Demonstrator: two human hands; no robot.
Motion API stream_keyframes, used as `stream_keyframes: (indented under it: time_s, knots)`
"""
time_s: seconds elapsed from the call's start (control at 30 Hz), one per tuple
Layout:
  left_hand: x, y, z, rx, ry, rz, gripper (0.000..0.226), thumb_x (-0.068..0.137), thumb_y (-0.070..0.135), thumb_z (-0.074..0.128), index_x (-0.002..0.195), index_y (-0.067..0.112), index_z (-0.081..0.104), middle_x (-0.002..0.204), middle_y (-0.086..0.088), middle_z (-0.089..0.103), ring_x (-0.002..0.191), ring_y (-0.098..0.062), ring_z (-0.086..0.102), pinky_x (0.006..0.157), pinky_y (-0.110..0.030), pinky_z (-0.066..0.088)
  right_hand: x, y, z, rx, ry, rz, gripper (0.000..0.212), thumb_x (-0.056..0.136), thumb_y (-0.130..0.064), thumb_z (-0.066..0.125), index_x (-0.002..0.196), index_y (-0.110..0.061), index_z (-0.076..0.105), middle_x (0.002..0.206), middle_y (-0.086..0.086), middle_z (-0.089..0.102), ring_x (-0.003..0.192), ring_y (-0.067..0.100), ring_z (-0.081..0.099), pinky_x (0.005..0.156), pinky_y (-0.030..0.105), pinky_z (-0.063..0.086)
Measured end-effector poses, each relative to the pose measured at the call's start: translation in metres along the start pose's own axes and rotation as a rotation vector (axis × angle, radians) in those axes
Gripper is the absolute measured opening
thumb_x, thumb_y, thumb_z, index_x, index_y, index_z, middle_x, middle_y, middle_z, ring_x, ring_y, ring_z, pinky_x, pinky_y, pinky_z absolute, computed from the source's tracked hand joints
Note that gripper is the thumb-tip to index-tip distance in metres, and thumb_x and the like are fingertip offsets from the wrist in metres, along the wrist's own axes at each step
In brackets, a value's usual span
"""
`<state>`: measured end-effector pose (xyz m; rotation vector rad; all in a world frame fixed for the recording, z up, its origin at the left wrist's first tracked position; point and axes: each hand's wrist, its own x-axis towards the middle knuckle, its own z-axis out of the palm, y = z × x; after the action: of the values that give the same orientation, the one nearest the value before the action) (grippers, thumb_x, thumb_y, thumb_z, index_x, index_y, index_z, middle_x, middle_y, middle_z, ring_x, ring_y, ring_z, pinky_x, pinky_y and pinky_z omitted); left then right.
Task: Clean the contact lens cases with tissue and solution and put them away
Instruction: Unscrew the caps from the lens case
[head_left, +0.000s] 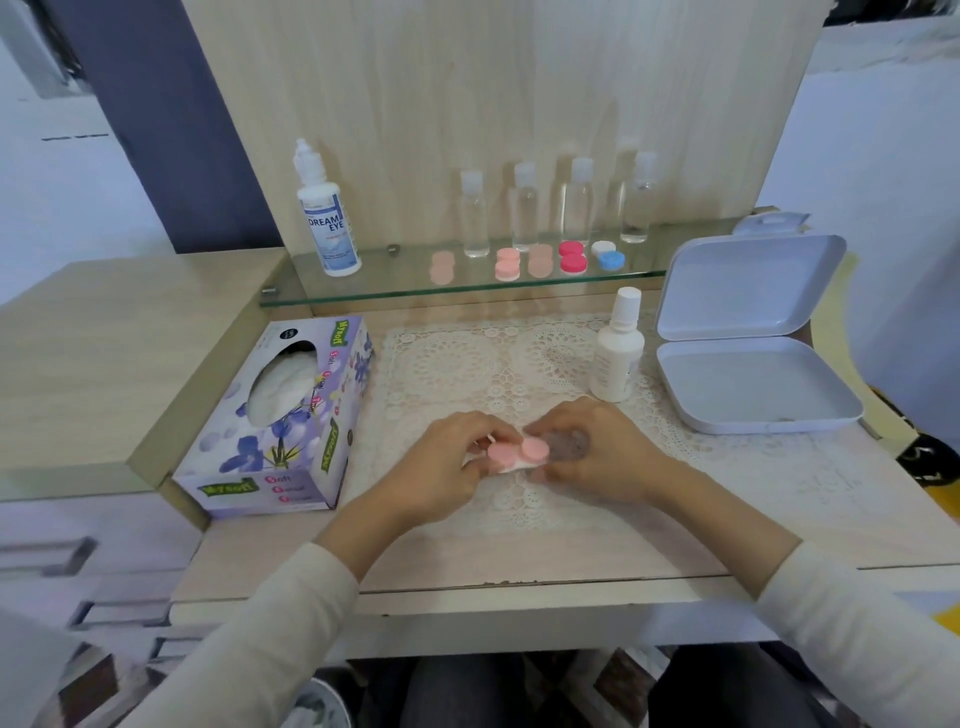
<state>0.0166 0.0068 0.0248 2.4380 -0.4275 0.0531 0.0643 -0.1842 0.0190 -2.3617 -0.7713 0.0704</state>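
A pale pink contact lens case (519, 453) is held over the lace mat between both hands. My left hand (447, 467) grips its left end together with a bit of white tissue (511, 469) that shows under the case. My right hand (592, 452) pinches the right end, fingers curled round it. On the glass shelf (363, 291) lie a pink case (508, 264), a red case (573, 256) and a blue-and-white case (608, 255). A white solution bottle (617, 349) stands on the mat to the right.
A tissue box (291, 415) lies at the left. An open white storage box (748, 338) sits at the right. On the shelf stand a tall "Dream Eye" bottle (327, 213) and several small clear bottles (524, 213). The table's front edge (467, 597) is close to me.
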Motion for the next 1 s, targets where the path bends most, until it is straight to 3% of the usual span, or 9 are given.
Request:
stream_keyframes:
  time_s: [0.07,0.13,0.27,0.4,0.53,0.67,0.8,0.87,1.0]
  knots:
    - [-0.003,-0.002,0.005,-0.018,-0.031,-0.002,0.030,0.083,-0.001,0.058,0.107,0.016,0.063,0.106,0.005,0.062,0.099,-0.011,0.052,0.089,-0.020,0.043,-0.005,-0.002,0.003,-0.034,0.003,-0.047,0.026,0.074,-0.029,0.074,0.099,-0.023,0.071,0.096,-0.007,0.064,0.092,0.013,0.050,0.076,0.020,0.038]
    - [-0.005,-0.002,0.009,-0.025,-0.031,-0.006,0.030,0.083,0.000,0.059,0.107,0.016,0.063,0.106,0.003,0.063,0.099,-0.012,0.052,0.089,-0.024,0.043,-0.007,-0.002,0.005,-0.061,0.012,-0.073,0.022,0.076,-0.029,0.073,0.097,-0.022,0.072,0.090,-0.005,0.061,0.085,0.011,0.046,0.069,0.014,0.032]
    - [-0.009,-0.006,0.017,0.027,0.001,0.015,0.032,0.084,0.001,0.058,0.112,0.015,0.062,0.108,0.003,0.061,0.096,-0.012,0.046,0.085,-0.006,0.032,-0.013,-0.001,0.011,-0.073,0.051,-0.079,0.021,0.078,-0.025,0.071,0.098,-0.018,0.071,0.087,-0.005,0.056,0.084,0.009,0.045,0.068,0.015,0.031]
    - [-0.013,-0.010,0.026,0.106,0.061,0.060,0.036,0.087,0.007,0.054,0.119,0.021,0.061,0.107,0.006,0.059,0.092,-0.010,0.039,0.084,-0.005,0.025,-0.018,-0.001,0.019,-0.088,0.102,-0.108,0.019,0.078,-0.018,0.070,0.097,-0.013,0.069,0.085,-0.008,0.048,0.082,0.010,0.043,0.070,0.009,0.029]
    - [-0.016,-0.008,0.033,0.091,0.166,0.058,0.031,0.081,0.021,0.053,0.108,0.017,0.068,0.094,0.007,0.057,0.087,-0.011,0.040,0.080,-0.017,0.030,-0.022,-0.003,0.023,-0.092,0.114,-0.122,0.015,0.079,-0.014,0.069,0.093,-0.010,0.068,0.085,-0.006,0.046,0.082,0.011,0.040,0.072,0.009,0.029]
    - [-0.013,-0.005,0.035,0.105,0.245,-0.055,0.021,0.078,0.034,0.069,0.091,0.018,0.065,0.085,0.008,0.049,0.083,-0.010,0.040,0.080,-0.021,0.032,-0.026,-0.005,0.027,-0.103,0.137,-0.123,0.016,0.080,-0.019,0.068,0.092,-0.008,0.067,0.084,-0.006,0.044,0.081,0.012,0.039,0.071,0.011,0.028]
    - [-0.011,-0.007,0.030,0.144,0.244,-0.128,0.046,0.062,0.057,0.071,0.071,0.019,0.047,0.074,0.011,0.045,0.076,-0.010,0.039,0.070,-0.021,0.032,-0.026,-0.007,0.026,-0.098,0.140,-0.117,0.018,0.080,-0.017,0.066,0.096,-0.009,0.068,0.088,-0.007,0.045,0.084,0.011,0.039,0.070,0.014,0.028]
    - [-0.012,-0.004,0.024,0.046,0.195,-0.119,0.044,0.063,0.051,0.073,0.077,0.018,0.048,0.081,0.011,0.049,0.080,-0.006,0.041,0.071,-0.014,0.032,-0.024,-0.007,0.026,-0.101,0.145,-0.112,0.017,0.079,-0.016,0.067,0.095,-0.010,0.068,0.087,-0.007,0.045,0.084,0.011,0.040,0.071,0.020,0.028]
    - [-0.020,0.000,0.021,-0.111,0.109,-0.015,0.027,0.078,0.006,0.068,0.101,0.016,0.058,0.106,0.007,0.061,0.095,-0.007,0.055,0.085,-0.014,0.043,-0.023,-0.007,0.027,-0.100,0.144,-0.097,0.016,0.079,-0.016,0.068,0.094,-0.011,0.068,0.087,-0.006,0.046,0.084,0.012,0.041,0.074,0.024,0.031]
